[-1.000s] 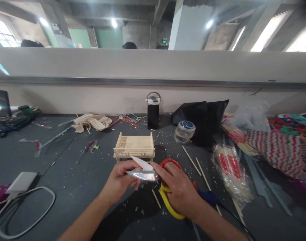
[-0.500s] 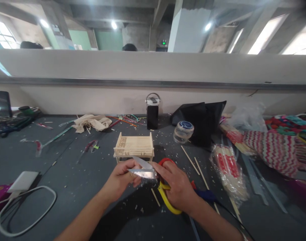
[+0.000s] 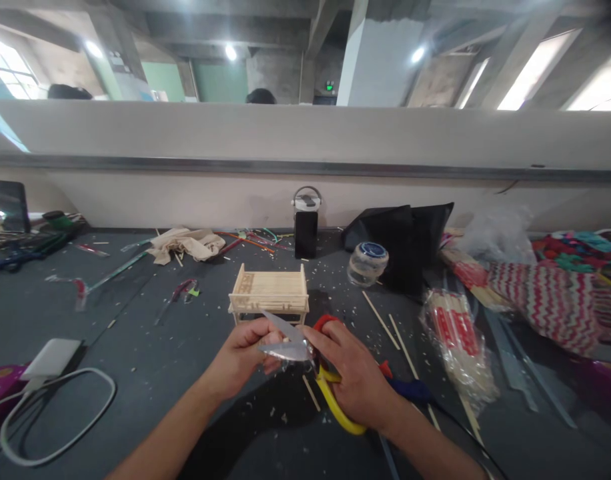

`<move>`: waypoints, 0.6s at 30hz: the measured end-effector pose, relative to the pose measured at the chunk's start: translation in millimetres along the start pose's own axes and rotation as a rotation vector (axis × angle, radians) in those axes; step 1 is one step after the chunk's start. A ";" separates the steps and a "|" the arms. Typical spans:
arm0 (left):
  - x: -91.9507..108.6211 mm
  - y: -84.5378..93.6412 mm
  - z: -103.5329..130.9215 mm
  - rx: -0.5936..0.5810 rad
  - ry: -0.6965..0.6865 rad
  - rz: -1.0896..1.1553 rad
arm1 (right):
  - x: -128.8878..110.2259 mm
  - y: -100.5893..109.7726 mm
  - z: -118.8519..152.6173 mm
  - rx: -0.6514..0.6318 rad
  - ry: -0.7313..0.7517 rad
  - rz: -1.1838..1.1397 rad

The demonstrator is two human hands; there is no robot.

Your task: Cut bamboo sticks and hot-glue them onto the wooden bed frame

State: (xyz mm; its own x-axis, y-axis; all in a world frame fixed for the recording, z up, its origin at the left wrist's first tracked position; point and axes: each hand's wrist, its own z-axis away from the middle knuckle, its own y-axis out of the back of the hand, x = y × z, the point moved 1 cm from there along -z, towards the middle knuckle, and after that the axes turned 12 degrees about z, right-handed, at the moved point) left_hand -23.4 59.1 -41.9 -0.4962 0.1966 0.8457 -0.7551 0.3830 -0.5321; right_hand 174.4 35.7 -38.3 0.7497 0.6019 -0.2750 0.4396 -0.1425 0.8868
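My right hand [image 3: 353, 370] is wrapped round the handles of scissors [image 3: 340, 407] with red and yellow grips. The scissors' blades [image 3: 285, 349] are parted and point left, beside the fingers of my left hand [image 3: 243, 353]. Those fingers are pinched together on something small that I cannot make out, partly behind the blades. Just beyond both hands, a small model of pale wooden sticks [image 3: 270, 291] stands upright on the dark table [image 3: 150, 380].
A clear jar [image 3: 368, 263], a black phone [image 3: 305, 235] and a black bag [image 3: 410, 240] stand farther back. Packed sticks [image 3: 455, 327] and loose sticks [image 3: 380, 320] lie right. Beige cloth [image 3: 185, 245] and a white power bank [image 3: 53, 358] with its cable are left.
The camera view has shifted slightly, so the scene sits a little farther right. The scissors' blades have tilted slightly, while both hands stay almost in place.
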 end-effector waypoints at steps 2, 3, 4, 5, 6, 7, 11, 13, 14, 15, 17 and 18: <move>0.6 -1.7 0.2 0.006 0.008 -0.001 | -0.1 -0.1 -0.4 0.018 0.003 0.016; 1.2 -2.6 0.3 0.010 0.012 -0.003 | 0.1 -0.4 -0.4 0.035 0.005 0.032; 1.8 -3.5 0.4 0.009 0.017 -0.005 | 0.2 -0.8 -0.3 0.047 0.006 0.043; 2.4 -4.2 0.5 0.003 0.018 -0.003 | 0.2 -1.3 0.0 0.051 0.009 0.040; 3.0 -4.8 0.6 -0.012 0.015 0.005 | 0.1 -1.7 0.3 0.046 0.014 0.016; 3.4 -5.2 0.8 -0.033 0.008 0.017 | -0.3 -2.1 0.7 0.031 0.025 -0.027; 3.7 -5.1 1.5 -0.090 0.001 0.055 | -2.1 -1.2 1.6 0.003 0.044 -0.108; 3.0 -4.3 1.6 -0.075 0.010 0.049 | -2.3 0.0 1.4 0.013 0.023 -0.051; 2.6 -3.7 1.6 -0.064 0.011 0.044 | -2.2 0.2 1.2 0.015 0.017 -0.033; 2.1 -3.1 1.6 -0.057 0.009 0.038 | -2.1 0.3 1.1 0.012 0.016 -0.025; 1.2 -1.7 1.4 -0.049 0.007 0.023 | -1.8 -0.3 1.1 0.009 0.019 -0.015; 0.8 -1.0 1.3 -0.047 0.005 0.020 | -1.6 -0.8 1.3 0.010 0.021 -0.007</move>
State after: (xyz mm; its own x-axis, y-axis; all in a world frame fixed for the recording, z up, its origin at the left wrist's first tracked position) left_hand -23.5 57.8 -40.8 -0.5088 0.2093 0.8350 -0.7241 0.4206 -0.5466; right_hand 173.5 33.9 -39.1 0.7359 0.6195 -0.2733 0.4501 -0.1461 0.8809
